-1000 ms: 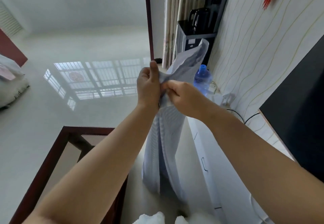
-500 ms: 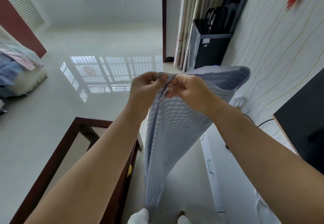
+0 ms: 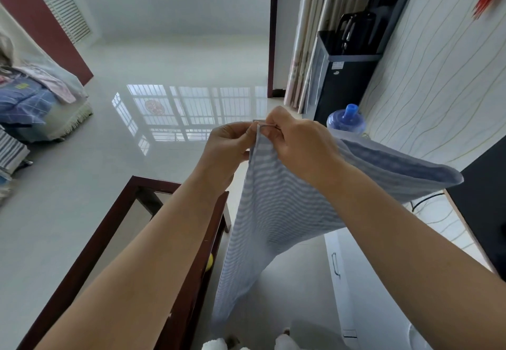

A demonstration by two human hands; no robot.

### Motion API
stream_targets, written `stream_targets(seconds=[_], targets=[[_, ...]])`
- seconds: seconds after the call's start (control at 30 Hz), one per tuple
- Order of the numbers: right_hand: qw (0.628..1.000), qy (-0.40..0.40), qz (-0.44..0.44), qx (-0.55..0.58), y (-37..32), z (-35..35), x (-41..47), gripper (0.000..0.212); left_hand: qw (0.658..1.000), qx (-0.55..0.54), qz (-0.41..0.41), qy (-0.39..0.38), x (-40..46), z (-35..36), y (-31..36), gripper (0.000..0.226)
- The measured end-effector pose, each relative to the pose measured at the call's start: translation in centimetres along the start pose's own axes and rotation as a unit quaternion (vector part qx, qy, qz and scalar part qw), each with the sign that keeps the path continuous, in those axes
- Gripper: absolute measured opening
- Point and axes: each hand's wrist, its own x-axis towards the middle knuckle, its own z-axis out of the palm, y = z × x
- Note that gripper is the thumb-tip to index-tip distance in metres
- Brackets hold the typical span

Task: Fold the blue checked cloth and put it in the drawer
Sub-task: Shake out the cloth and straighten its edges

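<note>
The blue checked cloth (image 3: 269,207) hangs in the air in front of me, held up at one top corner. My left hand (image 3: 228,145) and my right hand (image 3: 297,144) pinch that corner together, fingertips almost touching. One part of the cloth drops straight down toward the floor. Another part spreads out to the right, under my right forearm, up to a folded edge near the wall. A white cabinet with a drawer front and handle (image 3: 335,265) stands low on the right, partly hidden by my right arm.
A dark wooden table frame (image 3: 131,193) stands below my left arm. A black water dispenser (image 3: 339,81) and a blue water jug (image 3: 346,122) stand by the right wall. A black screen (image 3: 482,204) sits at the right. Bedding lies at the far left.
The cloth has opened from a narrow hanging bundle into a wide sheet spreading to the right. My hands stay together on its top corner, and the view has shifted.
</note>
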Motion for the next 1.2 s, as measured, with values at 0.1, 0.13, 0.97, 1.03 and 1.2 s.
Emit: stream_targets(seconds=[0.1, 0.13, 0.97, 1.03, 1.2], targets=[[1.000, -0.013, 0.019, -0.013, 0.0, -0.1, 0.4, 0.026, 0.999, 0.010, 0.010, -0.032, -0.4, -0.5, 0.0, 0.029], [0.999, -0.019, 0.031, -0.011, 0.0, -0.2, 0.5, 0.025, 0.998, 0.030, 0.022, -0.045, -0.6, -0.6, 0.1, 0.028], [0.948, -0.142, 0.225, -0.174, 14.1, -1.6, -8.9, 0.048, 0.980, 0.014, 0.087, 0.181, 7.2, -2.0, -1.1, 0.018], [0.947, -0.118, 0.223, -0.201, 14.8, -2.5, -7.4, 0.049, 0.980, 0.034, 0.103, 0.164, 8.1, -2.0, -0.2, 0.023], [0.955, -0.116, 0.139, -0.234, 15.3, -7.3, -1.0, 0.041, 0.976, 0.066, 0.160, 0.129, 11.4, -2.7, 3.4, 0.028]])
